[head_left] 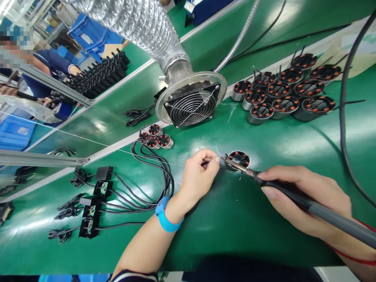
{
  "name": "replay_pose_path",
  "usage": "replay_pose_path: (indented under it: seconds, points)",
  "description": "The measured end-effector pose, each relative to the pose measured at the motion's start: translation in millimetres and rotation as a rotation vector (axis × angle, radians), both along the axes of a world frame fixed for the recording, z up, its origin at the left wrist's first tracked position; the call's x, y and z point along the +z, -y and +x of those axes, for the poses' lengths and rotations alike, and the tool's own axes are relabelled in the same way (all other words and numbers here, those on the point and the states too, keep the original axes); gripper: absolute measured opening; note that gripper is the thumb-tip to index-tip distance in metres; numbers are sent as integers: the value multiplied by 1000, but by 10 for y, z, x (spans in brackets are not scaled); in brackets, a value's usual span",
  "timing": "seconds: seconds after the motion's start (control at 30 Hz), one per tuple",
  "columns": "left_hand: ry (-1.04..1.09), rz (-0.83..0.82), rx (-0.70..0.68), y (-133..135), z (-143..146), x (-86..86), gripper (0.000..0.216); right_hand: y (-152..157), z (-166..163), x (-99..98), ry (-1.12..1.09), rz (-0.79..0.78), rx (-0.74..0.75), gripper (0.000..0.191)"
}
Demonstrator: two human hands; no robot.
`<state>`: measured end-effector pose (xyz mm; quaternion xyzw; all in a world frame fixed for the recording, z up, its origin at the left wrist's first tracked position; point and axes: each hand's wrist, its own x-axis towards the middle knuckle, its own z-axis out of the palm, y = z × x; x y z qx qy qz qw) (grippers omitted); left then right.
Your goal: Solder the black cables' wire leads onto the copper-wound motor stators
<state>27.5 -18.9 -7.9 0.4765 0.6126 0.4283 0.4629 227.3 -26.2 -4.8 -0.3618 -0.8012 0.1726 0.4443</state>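
Note:
A small round motor stator [239,158] with copper windings lies on the green mat in front of me. My right hand [305,199] is wrapped round a soldering iron [293,196], whose metal tip reaches the stator's left edge. My left hand [199,176], with a blue wrist strap [166,219], pinches a thin black wire [207,161] right at the iron's tip. A fine solder strand runs leftward from the pinch across the mat.
A fume-extraction fan [190,103] on a silver flexible duct stands just behind. Several stators [282,98] are grouped at the right rear, three more [155,137] near the fan. Black cabled boards [94,203] lie left. Another person's arm [58,64] works beyond the rail.

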Motion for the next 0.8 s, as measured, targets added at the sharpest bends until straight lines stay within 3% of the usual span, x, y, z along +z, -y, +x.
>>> replay_pose_path:
  seconds: [0.4, 0.8]
  points:
    - [-31, 27, -32, 2, -20, -40, 8, 38, 18, -25, -41, -9, -76, 7]
    - [-18, 44, -33, -12, -16, -26, 8, 21, 24, 1, 15, -3, -24, 11]
